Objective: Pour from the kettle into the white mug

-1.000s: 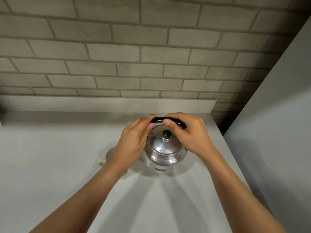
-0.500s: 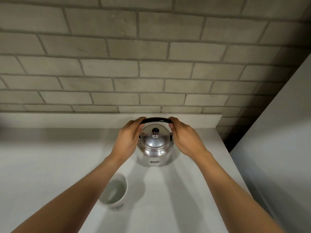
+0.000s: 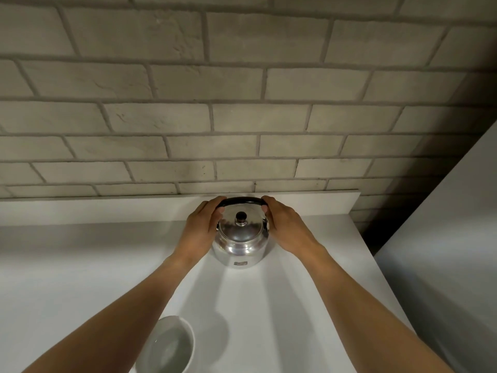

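A white countertop (image 3: 80, 265) fills the lower part of the view and serves as the landmark here. Along its far edge runs a low white upstand (image 3: 107, 208), rising from the countertop's back. Above that upstand stands a wall of pale grey bricks (image 3: 188, 117) with darker mortar lines, laid in staggered rows. To the right of the countertop, just past its side edge, a plain white panel (image 3: 443, 238) rises, with a dark shadowed gap (image 3: 376, 230) between it and the countertop's far right corner.

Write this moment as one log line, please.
kettle: upright on counter, lid on | left hand and right hand: on black handle ends | mug: near edge, apart from kettle
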A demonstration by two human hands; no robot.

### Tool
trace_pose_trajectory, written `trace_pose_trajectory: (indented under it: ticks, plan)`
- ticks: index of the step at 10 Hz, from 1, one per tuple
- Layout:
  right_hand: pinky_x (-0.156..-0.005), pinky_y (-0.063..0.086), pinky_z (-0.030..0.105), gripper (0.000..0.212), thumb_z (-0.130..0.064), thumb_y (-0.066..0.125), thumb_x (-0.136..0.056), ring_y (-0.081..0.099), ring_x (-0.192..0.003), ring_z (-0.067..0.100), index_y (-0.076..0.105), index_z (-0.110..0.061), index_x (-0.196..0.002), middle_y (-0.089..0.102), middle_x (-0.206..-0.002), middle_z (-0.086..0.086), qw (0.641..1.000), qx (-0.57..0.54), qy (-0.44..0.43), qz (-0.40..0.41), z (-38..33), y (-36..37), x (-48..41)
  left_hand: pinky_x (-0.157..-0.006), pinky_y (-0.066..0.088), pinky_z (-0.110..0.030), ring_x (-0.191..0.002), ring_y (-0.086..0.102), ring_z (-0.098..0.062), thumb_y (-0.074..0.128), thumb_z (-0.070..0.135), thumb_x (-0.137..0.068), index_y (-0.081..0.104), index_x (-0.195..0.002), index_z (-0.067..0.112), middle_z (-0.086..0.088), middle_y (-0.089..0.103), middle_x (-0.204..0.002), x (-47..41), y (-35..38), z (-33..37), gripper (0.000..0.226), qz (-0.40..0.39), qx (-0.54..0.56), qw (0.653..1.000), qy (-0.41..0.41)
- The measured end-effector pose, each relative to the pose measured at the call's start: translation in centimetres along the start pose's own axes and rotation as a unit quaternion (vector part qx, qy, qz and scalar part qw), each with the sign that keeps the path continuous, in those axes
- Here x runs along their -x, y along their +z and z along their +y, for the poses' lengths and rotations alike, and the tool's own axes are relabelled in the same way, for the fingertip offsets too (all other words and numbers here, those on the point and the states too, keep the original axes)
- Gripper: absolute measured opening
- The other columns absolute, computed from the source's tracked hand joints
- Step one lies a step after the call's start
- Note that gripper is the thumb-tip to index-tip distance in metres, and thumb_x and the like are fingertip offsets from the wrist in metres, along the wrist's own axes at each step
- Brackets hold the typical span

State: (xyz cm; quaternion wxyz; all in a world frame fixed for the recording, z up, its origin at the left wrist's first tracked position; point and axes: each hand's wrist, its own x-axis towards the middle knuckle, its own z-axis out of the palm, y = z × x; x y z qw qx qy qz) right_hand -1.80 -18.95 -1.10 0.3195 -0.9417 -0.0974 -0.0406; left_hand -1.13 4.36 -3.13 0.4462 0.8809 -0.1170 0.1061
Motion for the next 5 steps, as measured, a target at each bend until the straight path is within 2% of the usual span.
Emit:
trace_pose_trajectory:
  ticks: [1,2,3,4,5]
  plan:
    - [-0.083,0.055,0.04,0.025,-0.019,0.038,-0.111,0.065,-0.093,0.023,0.054,-0.023,-0.129,0.068,-0.107,0.001,1.0,-0.007,-0.01,-0.003,0.2,0.2,-0.1,-0.098,0.046,-0.024,-0.113,0.067,-0.022,0.047,0.022,-0.112,0.061,-0.14,0.022,0.0,0.066,-0.129,-0.2,0.2,-0.5,0.032,0.004,0.007,1.0,-0.004]
    - [-0.085,0.053,0.034,0.039,-0.009,0.042,-0.105,0.064,-0.095,0.021,0.052,-0.024,-0.139,0.065,-0.108,-0.003,1.0,-0.023,-0.018,-0.009,0.8,0.4,-0.4,-0.098,0.048,-0.025,-0.114,0.066,-0.021,0.047,0.023,-0.111,0.061,-0.139,0.025,0.005,0.065,-0.127,-0.8,0.6,-1.1,0.031,0.011,0.012,1.0,-0.004]
    - [-0.083,0.048,0.022,0.052,-0.007,0.043,-0.1,0.061,-0.089,0.008,0.047,-0.03,-0.146,0.059,-0.099,-0.018,0.999,-0.029,-0.014,-0.013,1.0,0.3,-0.3,-0.098,0.054,-0.037,-0.109,0.066,-0.02,0.047,0.024,-0.111,0.061,-0.136,0.03,0.009,0.064,-0.122,-1.0,0.8,-1.0,0.029,0.022,0.023,0.999,-0.004]
    - [-0.085,0.045,0.02,0.064,-0.009,0.043,-0.101,0.059,-0.089,0.006,0.035,-0.037,-0.158,0.057,-0.096,-0.019,0.999,-0.039,0.004,-0.026,1.3,0.1,-0.2,-0.101,0.054,-0.039,-0.113,0.064,-0.018,0.047,0.027,-0.111,0.059,-0.139,0.031,0.009,0.063,-0.125,-1.0,0.9,-1.1,0.03,0.021,0.018,1.0,0.001]
    - [-0.1,0.05,0.031,0.07,-0.014,0.047,-0.106,0.064,-0.108,0.019,0.017,-0.033,-0.166,0.066,-0.119,-0.002,0.998,-0.042,0.037,-0.028,1.1,0.1,0.9,-0.104,0.044,-0.03,-0.126,0.059,-0.02,0.047,0.036,-0.111,0.046,-0.153,0.034,0.001,0.054,-0.147,-0.9,0.5,-0.5,0.042,-0.006,0.008,1.0,-0.027]
